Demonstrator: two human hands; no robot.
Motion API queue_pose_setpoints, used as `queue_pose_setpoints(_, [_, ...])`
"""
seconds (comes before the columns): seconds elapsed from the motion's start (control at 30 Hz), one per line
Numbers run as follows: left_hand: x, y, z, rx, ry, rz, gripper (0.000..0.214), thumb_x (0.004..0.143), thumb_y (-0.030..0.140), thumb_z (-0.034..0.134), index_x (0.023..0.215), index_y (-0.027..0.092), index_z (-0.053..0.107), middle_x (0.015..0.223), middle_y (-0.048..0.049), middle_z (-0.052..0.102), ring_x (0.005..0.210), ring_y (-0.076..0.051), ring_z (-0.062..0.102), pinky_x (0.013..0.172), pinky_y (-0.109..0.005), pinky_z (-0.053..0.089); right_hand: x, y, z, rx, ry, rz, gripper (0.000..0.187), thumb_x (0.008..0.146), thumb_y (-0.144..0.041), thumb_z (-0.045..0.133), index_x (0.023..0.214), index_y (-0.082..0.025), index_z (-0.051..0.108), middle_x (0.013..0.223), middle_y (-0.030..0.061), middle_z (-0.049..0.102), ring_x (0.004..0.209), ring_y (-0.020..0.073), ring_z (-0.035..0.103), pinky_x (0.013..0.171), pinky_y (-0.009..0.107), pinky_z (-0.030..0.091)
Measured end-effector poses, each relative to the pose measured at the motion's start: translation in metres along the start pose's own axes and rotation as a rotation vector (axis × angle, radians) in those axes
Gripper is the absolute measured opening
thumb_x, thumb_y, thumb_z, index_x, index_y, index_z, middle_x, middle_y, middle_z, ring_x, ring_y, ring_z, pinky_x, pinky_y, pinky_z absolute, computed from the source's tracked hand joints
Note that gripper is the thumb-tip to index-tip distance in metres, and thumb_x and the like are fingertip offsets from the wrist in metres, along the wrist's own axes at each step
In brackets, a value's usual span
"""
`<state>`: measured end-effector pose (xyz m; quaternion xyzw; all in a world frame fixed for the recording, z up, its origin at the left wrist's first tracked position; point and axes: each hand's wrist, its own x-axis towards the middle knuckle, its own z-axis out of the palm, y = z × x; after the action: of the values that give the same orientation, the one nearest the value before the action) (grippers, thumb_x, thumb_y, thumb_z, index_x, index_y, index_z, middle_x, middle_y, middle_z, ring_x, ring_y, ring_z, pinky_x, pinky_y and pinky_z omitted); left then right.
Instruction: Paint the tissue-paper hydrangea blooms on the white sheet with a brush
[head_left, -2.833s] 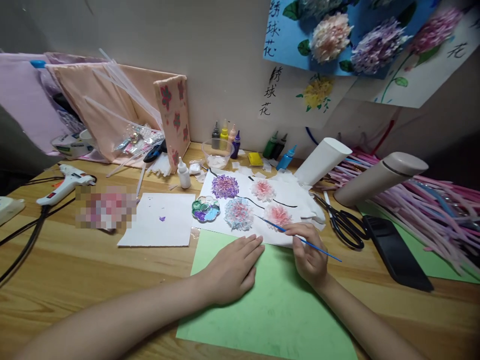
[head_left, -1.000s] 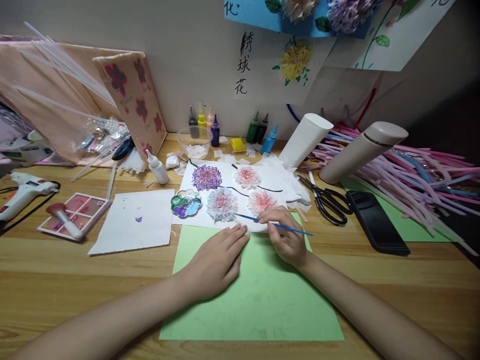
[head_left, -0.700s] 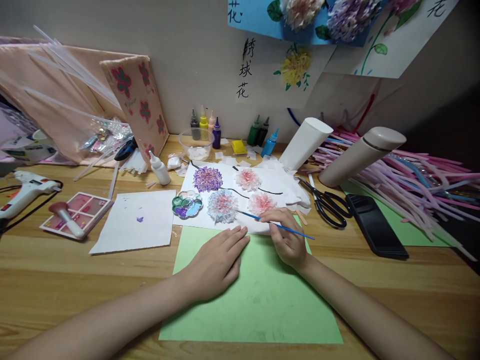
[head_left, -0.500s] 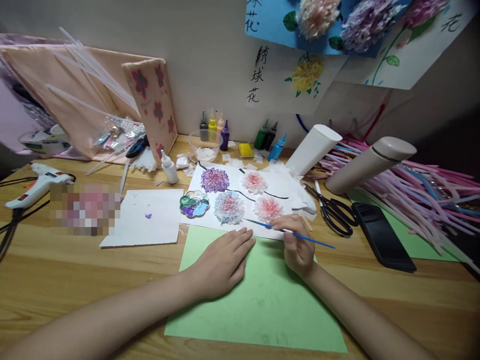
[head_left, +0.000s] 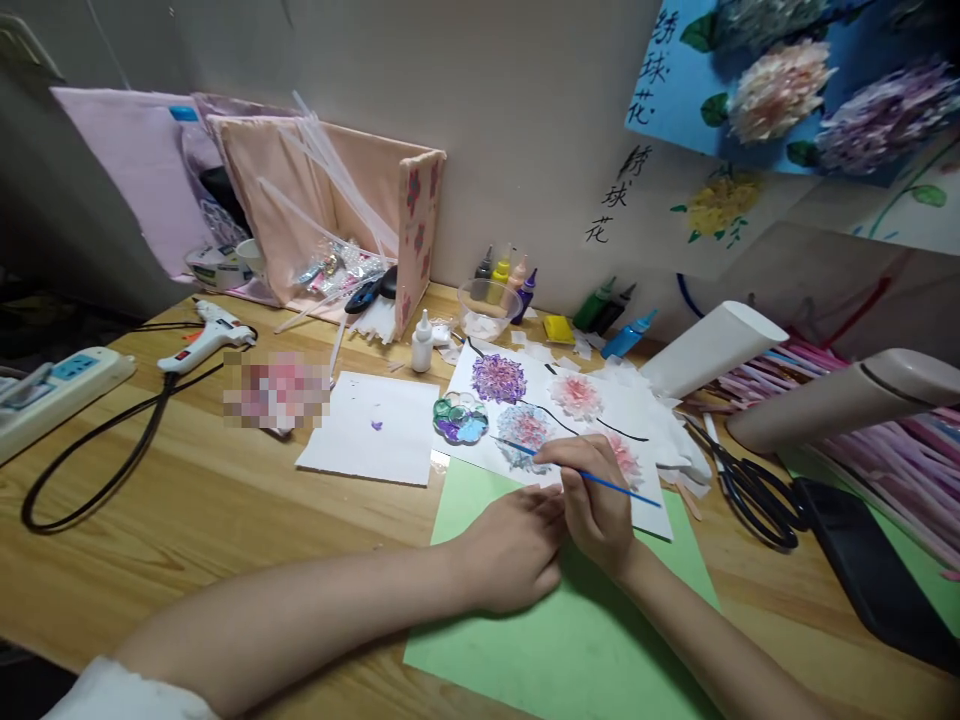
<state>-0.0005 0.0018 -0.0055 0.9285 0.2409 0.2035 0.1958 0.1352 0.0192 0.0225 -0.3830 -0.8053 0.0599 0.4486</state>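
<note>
My right hand [head_left: 596, 500] pinches a thin blue paintbrush [head_left: 622, 488], its tip resting on the blue-pink tissue flower [head_left: 523, 428] on the white sheet [head_left: 645, 420]. My left hand [head_left: 514, 545] lies flat, fingers stretched, on the green paper [head_left: 600, 640] at the white sheet's near edge, touching my right hand. A purple flower [head_left: 498, 377] and two pink flowers [head_left: 576, 394] are also stuck on the sheet. A small flower-shaped paint palette [head_left: 460, 418] sits just left of the brush tip.
Paint bottles [head_left: 517, 285] and a clear bowl [head_left: 483, 308] stand by the wall. A glue bottle [head_left: 423, 343], white paper [head_left: 371, 440], glue gun [head_left: 202, 335] and power strip [head_left: 52, 385] lie left. Scissors [head_left: 750, 485], a dark phone [head_left: 870, 580], a beige flask [head_left: 840, 400] and pink straws [head_left: 900, 460] lie right.
The camera has swung left, shifting everything right in view. The brush tip has moved from beside the lower pink flower onto the blue-pink flower. My left hand stayed flat on the green paper.
</note>
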Motion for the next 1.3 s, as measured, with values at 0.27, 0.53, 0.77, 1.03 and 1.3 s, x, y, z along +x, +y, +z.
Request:
queue_pose_setpoints(0.27, [-0.001,-0.001,0.002,0.062,-0.029,-0.028,0.025,0.082,0.025,0.048,0.094,0.009,0.063,0.099,-0.0140,0.066,0.096,-0.026,0.059,0.089,-0.036,0.045,0.021,0.006,0.028,0.046,-0.139,0.083,0.020,0.093,-0.017,0.036,0.093,-0.023,0.055,0.086,0.0031,0.063,0.083,0.0193,0.053,0.076,0.035,0.040])
queue_pose_setpoints(0.53, [-0.001,-0.002,0.001,0.021,-0.026,0.003,0.030,0.082,0.022,0.048,0.105,0.006,0.058,0.106,-0.0152,0.064,0.104,-0.027,0.056,0.092,-0.038,0.045,0.010,0.003,0.019,-0.025,0.002,-0.049,0.022,0.087,-0.011,0.041,0.100,-0.023,0.054,0.088,0.0038,0.064,0.084,0.0198,0.057,0.076,0.036,0.042])
queue_pose_setpoints(0.77, [-0.003,0.002,-0.002,0.009,-0.009,-0.041,0.042,0.088,0.018,0.041,0.128,0.007,0.044,0.137,-0.0148,0.046,0.127,-0.025,0.040,0.109,-0.038,0.032,-0.038,0.038,-0.030,-0.184,0.120,-0.077,0.026,0.079,-0.007,0.053,0.100,-0.022,0.056,0.087,0.0044,0.064,0.082,0.0197,0.060,0.072,0.035,0.045])
queue_pose_setpoints(1.03, [-0.002,0.005,-0.008,0.043,-0.077,-0.081,0.044,0.086,0.015,0.043,0.130,0.009,0.044,0.135,-0.0131,0.048,0.122,-0.025,0.044,0.105,-0.040,0.037,-0.054,0.054,-0.045,-0.004,0.334,0.237,0.015,0.086,-0.016,0.046,0.090,-0.023,0.059,0.083,0.0041,0.063,0.083,0.0205,0.060,0.073,0.038,0.048])
queue_pose_setpoints(1.3, [0.001,0.005,-0.010,0.077,-0.120,-0.078,0.044,0.086,0.015,0.043,0.130,0.010,0.044,0.135,-0.0123,0.048,0.117,-0.026,0.047,0.100,-0.042,0.042,-0.049,0.041,-0.050,-0.029,0.074,0.113,0.022,0.082,-0.011,0.048,0.095,-0.024,0.059,0.091,0.0041,0.066,0.085,0.0199,0.061,0.074,0.038,0.046])
